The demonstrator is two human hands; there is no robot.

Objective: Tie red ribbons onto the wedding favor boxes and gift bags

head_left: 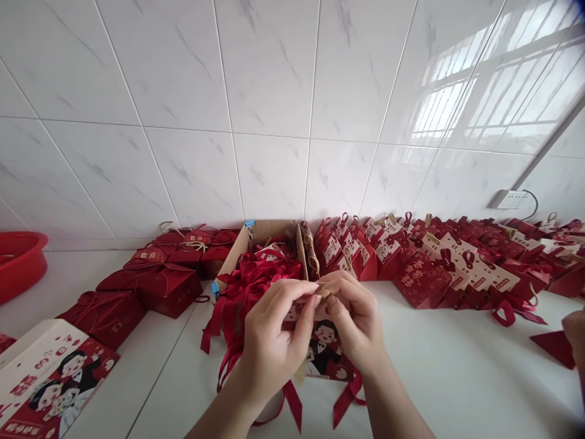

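My left hand (276, 335) and my right hand (354, 320) meet at the centre, each closed in a pinch on a thin gold ribbon (323, 292). Just beyond and below them is a red box (336, 360) printed with a cartoon figure in a black suit, partly hidden by my hands. Red ribbon ends (293, 407) lie on the table on both sides of that box. Behind my left hand, a cardboard box (234, 253) holds a heap of red ribbons (260, 277) that spill over its front.
Red gift boxes (169, 289) stand at the left, near a large printed box (55, 384) and a red basin (22, 262). Many small red boxes (420, 277) line the wall at the right. Another person's hand (576, 338) is at the right edge, beside a red piece (555, 347).
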